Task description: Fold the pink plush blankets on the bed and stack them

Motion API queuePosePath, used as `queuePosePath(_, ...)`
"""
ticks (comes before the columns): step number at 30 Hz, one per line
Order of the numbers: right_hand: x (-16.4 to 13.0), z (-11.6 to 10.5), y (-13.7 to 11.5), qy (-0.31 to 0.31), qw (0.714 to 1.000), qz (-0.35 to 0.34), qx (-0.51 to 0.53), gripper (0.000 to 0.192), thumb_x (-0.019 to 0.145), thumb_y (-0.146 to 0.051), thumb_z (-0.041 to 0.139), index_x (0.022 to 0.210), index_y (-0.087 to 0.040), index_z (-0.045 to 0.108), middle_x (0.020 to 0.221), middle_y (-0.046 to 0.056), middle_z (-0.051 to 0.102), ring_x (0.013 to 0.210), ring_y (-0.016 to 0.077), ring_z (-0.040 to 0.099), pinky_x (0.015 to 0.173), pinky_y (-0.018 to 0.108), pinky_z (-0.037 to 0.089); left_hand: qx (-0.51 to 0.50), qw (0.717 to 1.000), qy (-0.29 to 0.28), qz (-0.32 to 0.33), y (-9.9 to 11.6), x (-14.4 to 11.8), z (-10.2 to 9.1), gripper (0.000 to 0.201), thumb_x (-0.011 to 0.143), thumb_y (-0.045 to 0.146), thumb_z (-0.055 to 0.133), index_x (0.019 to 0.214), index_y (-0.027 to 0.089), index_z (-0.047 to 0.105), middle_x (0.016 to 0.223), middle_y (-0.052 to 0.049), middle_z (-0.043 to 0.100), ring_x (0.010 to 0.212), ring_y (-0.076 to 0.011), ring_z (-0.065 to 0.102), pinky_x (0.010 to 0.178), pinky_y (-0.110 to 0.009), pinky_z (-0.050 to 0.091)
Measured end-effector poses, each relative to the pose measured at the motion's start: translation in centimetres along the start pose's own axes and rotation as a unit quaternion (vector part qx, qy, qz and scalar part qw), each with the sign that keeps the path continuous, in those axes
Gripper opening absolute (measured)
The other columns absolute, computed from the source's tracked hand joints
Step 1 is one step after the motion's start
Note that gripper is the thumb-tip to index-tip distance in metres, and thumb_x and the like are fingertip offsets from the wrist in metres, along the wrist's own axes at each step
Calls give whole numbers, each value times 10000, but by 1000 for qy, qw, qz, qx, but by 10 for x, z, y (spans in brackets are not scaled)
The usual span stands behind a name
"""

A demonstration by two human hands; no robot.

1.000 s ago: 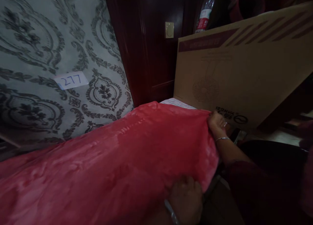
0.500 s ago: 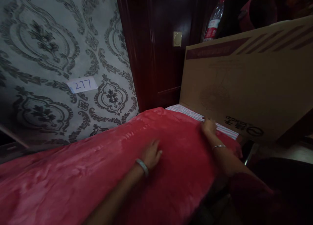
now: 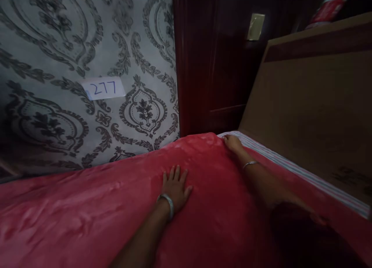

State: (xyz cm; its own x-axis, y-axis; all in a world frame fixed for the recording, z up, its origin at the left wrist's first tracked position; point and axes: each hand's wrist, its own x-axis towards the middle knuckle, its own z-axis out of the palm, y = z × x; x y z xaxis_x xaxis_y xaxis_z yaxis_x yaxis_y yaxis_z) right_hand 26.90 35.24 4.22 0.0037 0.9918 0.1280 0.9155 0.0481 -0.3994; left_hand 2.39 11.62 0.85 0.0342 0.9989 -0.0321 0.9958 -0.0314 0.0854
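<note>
Paper label "277" [image 3: 104, 88] stuck on patterned wall. Red blanket [image 3: 87, 217] spread over bed. Left hand [image 3: 175, 187] lay flat on blanket, fingers splayed. Right hand [image 3: 232, 142] pressed blanket's far corner beside striped sheet [image 3: 305, 174], fingers curled; grip unclear. Cardboard box [image 3: 316, 105] at right.

The left hand [image 3: 175, 187] let go of the red blanket's [image 3: 87, 213] lower edge and came to lie flat on top, fingers spread. The right hand [image 3: 232, 142] slid along the edge to the far corner, uncovering more of the striped sheet [image 3: 305, 175].
</note>
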Motion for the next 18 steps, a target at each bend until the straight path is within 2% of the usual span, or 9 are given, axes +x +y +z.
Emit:
queuePosePath(2, 10, 3, -9, -37, 999, 9, -14, 366, 961, -355, 487, 1072, -117, 742, 1077, 160, 731, 1006, 268, 670, 803, 301, 479, -13, 1000, -6, -1, 0, 0, -2, 682, 960, 548, 360, 1568, 241, 314, 1658, -133, 189, 1531, -347, 132, 1193, -634, 135)
queuePosePath(4, 10, 4, -17, -57, 998, 4, -21, 294, 900, -350, 581, 986, -125, 748, 985, 151, 738, 911, 267, 682, 748, 302, 476, -23, 1000, -12, -1, -1, 0, -4, 688, 956, 555, 366, 1567, 242, 318, 1659, -132, 184, 1533, -348, 122, 1195, -633, 132)
queuePosePath(7, -18, 0, -30, -3, 999, -49, -19, 292, 908, -280, 539, 1121, -142, 684, 1123, 152, 700, 1029, 266, 642, 823, 304, 451, -31, 999, -19, -1, 0, 0, -6, 694, 953, 558, 372, 1567, 240, 316, 1661, -133, 175, 1533, -349, 119, 1199, -632, 121)
queuePosePath(8, -35, -2, -34, 25, 995, -99, -12, 307, 918, -257, 508, 1169, -153, 651, 1182, 147, 675, 1087, 261, 614, 866, 305, 435, -32, 999, -20, -1, 0, 0, -7, 696, 952, 556, 376, 1568, 237, 314, 1661, -136, 175, 1533, -350, 121, 1199, -633, 119)
queuePosePath(10, -76, -3, -39, 49, 959, -278, 13, 264, 895, -228, 524, 1125, -170, 638, 1158, 126, 672, 1075, 246, 598, 893, 307, 418, -32, 999, -17, -1, 0, 0, -7, 691, 955, 549, 380, 1565, 230, 322, 1658, -143, 182, 1531, -353, 127, 1198, -635, 122)
queuePosePath(12, -117, -1, -41, -50, 898, -434, 39, 129, 883, -249, 559, 968, -209, 647, 1013, 62, 691, 902, 203, 615, 801, 287, 426, -32, 999, -10, 3, 0, 0, -6, 687, 955, 546, 388, 1559, 223, 339, 1655, -150, 189, 1528, -360, 136, 1195, -642, 131)
queuePosePath(13, -133, 1, -40, -106, 878, -464, 57, 96, 895, -291, 573, 903, -221, 638, 922, 30, 687, 802, 178, 603, 738, 274, 421, -32, 999, -6, 5, 0, 0, -6, 686, 954, 547, 394, 1556, 223, 344, 1655, -150, 193, 1526, -364, 141, 1192, -646, 137)
queuePosePath(15, -150, 9, -35, -150, 879, -439, 111, 208, 928, -368, 546, 797, -217, 604, 775, 0, 651, 664, 149, 552, 633, 263, 387, -31, 999, -1, 7, 0, 0, -6, 685, 951, 547, 401, 1555, 228, 345, 1654, -144, 206, 1523, -368, 153, 1190, -648, 150)
queuePosePath(18, -143, 21, -27, -113, 921, -318, 195, 361, 961, -445, 440, 712, -209, 552, 654, 0, 594, 592, 149, 510, 565, 268, 356, -31, 1000, 5, 5, 0, -1, -5, 684, 954, 545, 390, 1556, 224, 340, 1647, -144, 237, 1519, -368, 170, 1190, -646, 157)
